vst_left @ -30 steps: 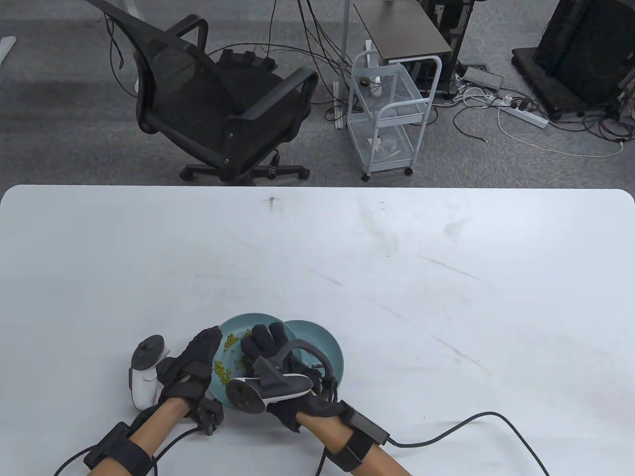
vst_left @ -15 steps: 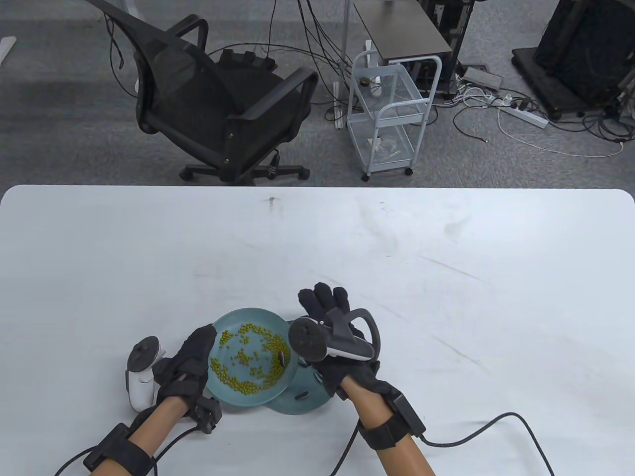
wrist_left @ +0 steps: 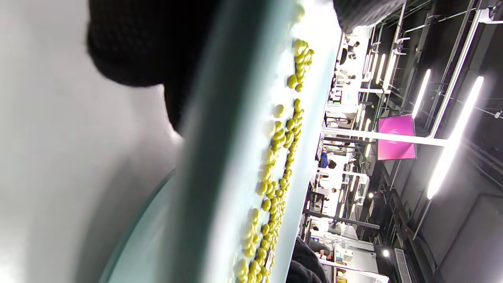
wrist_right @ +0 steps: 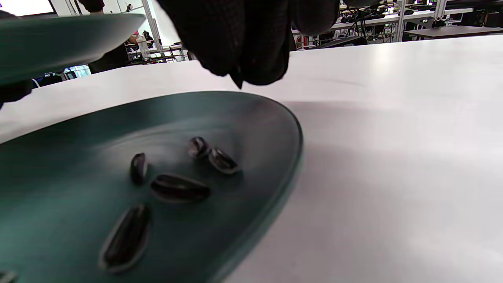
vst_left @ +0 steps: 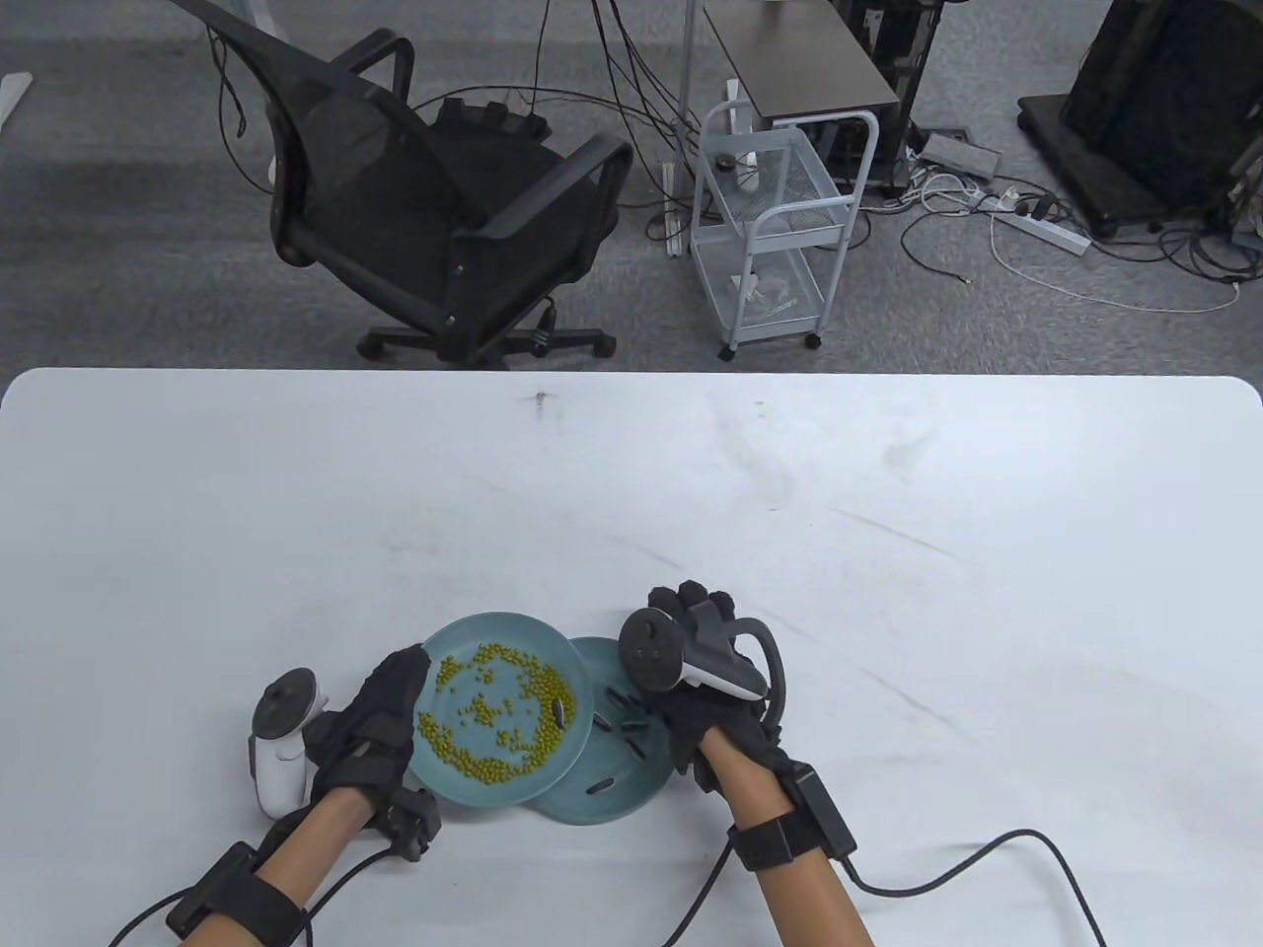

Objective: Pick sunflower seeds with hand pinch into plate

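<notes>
My left hand (vst_left: pixel 390 700) grips the left rim of a teal plate (vst_left: pixel 498 631) and holds it tilted above the table. It carries many green beans (vst_left: pixel 493 730) and one dark sunflower seed (vst_left: pixel 560 712). The left wrist view shows that plate edge-on (wrist_left: pixel 220 157) with the beans (wrist_left: pixel 275 157). A second teal plate (vst_left: pixel 641 789) lies partly under it, with several sunflower seeds (vst_left: pixel 631 730). My right hand (vst_left: pixel 671 612) hovers over this plate's right side. In the right wrist view its fingertips (wrist_right: pixel 243 74) are pinched together above the plate (wrist_right: pixel 255 129), a dark pointed tip poking out, over the seeds (wrist_right: pixel 178 188).
The white table (vst_left: pixel 888 552) spreads wide to the right and beyond the plates. A black cable (vst_left: pixel 937 868) runs from my right wrist along the front edge. An office chair (vst_left: pixel 434 207) and a white cart (vst_left: pixel 770 227) stand beyond the far edge.
My right hand left the bean plate, swung right, then came down with fingers curled over the lower plate. Several seeds on the lower plate are now uncovered. My left hand kept holding its plate.
</notes>
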`<state>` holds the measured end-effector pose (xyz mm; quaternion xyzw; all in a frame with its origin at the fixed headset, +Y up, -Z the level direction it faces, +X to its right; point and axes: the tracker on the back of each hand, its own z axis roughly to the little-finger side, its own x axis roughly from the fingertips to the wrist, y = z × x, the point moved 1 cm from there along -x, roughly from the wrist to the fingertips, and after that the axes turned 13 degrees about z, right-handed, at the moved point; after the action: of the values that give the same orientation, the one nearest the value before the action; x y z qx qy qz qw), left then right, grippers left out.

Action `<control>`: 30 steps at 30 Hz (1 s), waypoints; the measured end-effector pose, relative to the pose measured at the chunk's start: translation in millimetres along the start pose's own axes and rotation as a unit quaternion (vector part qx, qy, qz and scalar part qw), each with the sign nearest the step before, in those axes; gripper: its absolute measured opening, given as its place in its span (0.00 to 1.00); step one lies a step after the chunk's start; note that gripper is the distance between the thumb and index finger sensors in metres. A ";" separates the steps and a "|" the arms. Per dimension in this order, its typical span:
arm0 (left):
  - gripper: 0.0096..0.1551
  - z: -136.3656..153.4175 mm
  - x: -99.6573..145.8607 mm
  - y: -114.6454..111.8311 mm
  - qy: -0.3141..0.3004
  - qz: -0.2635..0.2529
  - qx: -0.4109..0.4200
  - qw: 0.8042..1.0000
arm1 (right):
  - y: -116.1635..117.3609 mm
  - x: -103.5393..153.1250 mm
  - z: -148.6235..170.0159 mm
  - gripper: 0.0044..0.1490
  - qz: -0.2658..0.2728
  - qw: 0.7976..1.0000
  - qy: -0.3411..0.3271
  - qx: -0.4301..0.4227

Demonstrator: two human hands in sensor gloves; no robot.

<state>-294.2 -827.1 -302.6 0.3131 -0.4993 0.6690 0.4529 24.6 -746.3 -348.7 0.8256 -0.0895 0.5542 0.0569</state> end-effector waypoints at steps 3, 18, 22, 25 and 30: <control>0.28 0.5 -0.6 -0.1 0.000 0.003 0.000 1.000 | 2.1 0.2 0.8 0.21 -0.001 1.000 0.001 0.001; 0.28 1.8 -0.7 -2.5 0.000 0.005 -0.002 1.000 | -3.1 1.9 1.3 0.24 -0.012 1.000 0.006 -0.018; 0.28 2.2 -1.3 -2.5 0.003 0.007 0.002 1.000 | -6.9 1.9 0.5 0.24 -0.006 1.000 0.006 -0.023; 0.28 2.8 -1.8 -3.3 0.006 0.012 0.011 1.000 | -12.0 2.0 -0.5 0.24 -0.002 0.999 0.007 -0.036; 0.28 3.4 -2.2 -3.8 0.010 0.012 0.007 1.000 | -25.6 3.2 -6.4 0.26 0.003 0.998 0.007 -0.056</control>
<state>-289.9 -830.6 -302.0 0.3038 -0.4935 0.6808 0.4479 25.4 -720.3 -343.2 0.8169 -0.1222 0.5544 0.1017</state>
